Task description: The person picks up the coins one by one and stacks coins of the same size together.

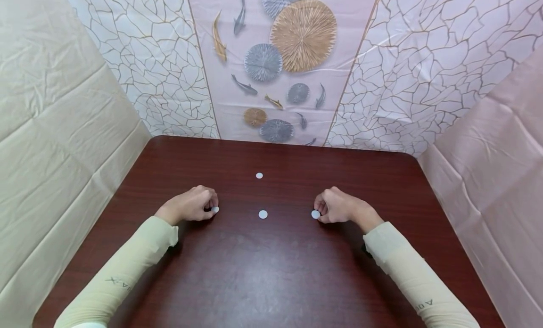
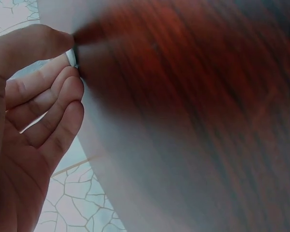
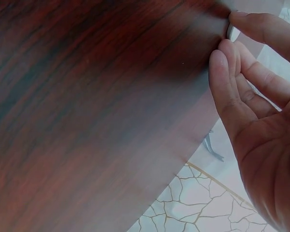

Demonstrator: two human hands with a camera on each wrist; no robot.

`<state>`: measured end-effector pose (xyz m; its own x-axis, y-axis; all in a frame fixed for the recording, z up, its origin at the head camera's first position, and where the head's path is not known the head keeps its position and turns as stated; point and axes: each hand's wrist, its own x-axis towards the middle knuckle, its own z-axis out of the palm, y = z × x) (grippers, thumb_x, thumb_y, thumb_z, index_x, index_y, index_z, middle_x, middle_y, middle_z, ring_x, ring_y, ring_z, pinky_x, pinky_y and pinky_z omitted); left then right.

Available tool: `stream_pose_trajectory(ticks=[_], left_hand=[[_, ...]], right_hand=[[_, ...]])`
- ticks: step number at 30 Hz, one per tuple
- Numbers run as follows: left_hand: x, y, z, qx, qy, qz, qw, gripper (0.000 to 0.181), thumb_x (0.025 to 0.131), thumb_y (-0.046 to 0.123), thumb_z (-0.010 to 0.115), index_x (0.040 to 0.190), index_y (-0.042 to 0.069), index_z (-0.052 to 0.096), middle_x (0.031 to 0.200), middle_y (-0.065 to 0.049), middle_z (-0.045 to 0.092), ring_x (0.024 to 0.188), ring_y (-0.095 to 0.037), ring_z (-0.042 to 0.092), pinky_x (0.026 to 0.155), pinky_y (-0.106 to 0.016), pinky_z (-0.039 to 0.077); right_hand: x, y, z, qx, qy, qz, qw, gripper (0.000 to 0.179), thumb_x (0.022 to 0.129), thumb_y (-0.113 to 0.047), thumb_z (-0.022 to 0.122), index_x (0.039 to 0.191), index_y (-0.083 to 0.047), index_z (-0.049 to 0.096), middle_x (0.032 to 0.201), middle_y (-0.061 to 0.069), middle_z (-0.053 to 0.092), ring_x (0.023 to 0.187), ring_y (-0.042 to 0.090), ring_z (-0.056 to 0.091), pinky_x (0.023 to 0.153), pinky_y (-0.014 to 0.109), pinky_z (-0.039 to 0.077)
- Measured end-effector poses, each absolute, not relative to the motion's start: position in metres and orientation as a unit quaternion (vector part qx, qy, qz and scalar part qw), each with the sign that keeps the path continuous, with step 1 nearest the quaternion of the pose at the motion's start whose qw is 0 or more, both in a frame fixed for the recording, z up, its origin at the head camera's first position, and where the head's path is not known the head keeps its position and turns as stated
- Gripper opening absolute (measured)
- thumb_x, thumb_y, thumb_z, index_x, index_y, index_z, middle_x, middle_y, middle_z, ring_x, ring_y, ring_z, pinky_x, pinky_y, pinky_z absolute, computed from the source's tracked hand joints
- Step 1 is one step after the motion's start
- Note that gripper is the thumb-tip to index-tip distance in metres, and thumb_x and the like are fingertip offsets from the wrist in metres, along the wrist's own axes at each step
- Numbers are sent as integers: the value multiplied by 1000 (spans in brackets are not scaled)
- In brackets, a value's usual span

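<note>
Small, flat white discs are spread over the dark red-brown wooden table point(image 1: 271, 271). At the left, my left hand point(image 1: 193, 204) pinches one white disc point(image 1: 215, 209) between thumb and fingertips. The left wrist view shows that disc point(image 2: 71, 58) edge-on, low over the wood. Another white disc point(image 1: 316, 214) is pinched by my right hand point(image 1: 339, 206), thumb on the near side. Its thin edge point(image 3: 230, 31) appears between the thumb and fingertips in the right wrist view. Between the hands lies a third disc point(image 1: 263, 214), flat on the table.
Farther back on the table lies one more white disc point(image 1: 259, 176). A patterned backdrop point(image 1: 275, 97) with fish and round leaf shapes stands behind the table's far edge. Pale cloth walls flank it, the left cloth point(image 1: 63, 130) and the right cloth point(image 1: 488, 177).
</note>
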<state>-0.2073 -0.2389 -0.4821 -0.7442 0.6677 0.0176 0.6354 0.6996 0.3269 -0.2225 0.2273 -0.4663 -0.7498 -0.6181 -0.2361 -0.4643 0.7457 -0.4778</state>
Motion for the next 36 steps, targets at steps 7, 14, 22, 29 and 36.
stream_pose_trajectory(ticks=[7,14,22,29,36], left_hand=[[-208,-238,-481,348,922,159,62,5,91,14,77,89,11,73,84,3,67,77,-9,63,72,-25,55],[-207,-237,-480,342,925,155,60,6,90,14,77,87,12,72,83,3,67,76,-8,61,72,-25,54],[-204,-236,-480,340,925,163,53,6,88,13,78,88,10,73,83,1,67,76,-11,63,71,-26,54],[-203,-236,-480,343,923,167,50,7,86,10,78,90,8,73,83,-1,68,76,-12,64,69,-27,55],[-201,-237,-480,336,924,173,54,10,86,10,78,93,6,73,87,-2,68,79,-11,64,72,-27,56]], right_hand=[[-228,226,-463,-290,913,-197,210,19,82,-10,85,98,-9,75,88,-3,75,81,7,69,76,25,60],[-239,210,-445,-315,917,-163,183,25,84,-16,85,105,-4,76,93,3,78,85,9,71,80,28,61],[-256,176,-428,-351,911,-151,155,27,87,-16,82,109,0,75,94,6,78,87,13,73,82,30,61],[-274,149,-433,-360,909,-166,129,32,90,-15,81,115,4,75,103,13,79,92,18,74,87,33,62],[-292,124,-441,-348,915,-173,108,34,92,-16,79,119,3,73,108,15,77,98,21,73,91,35,60]])
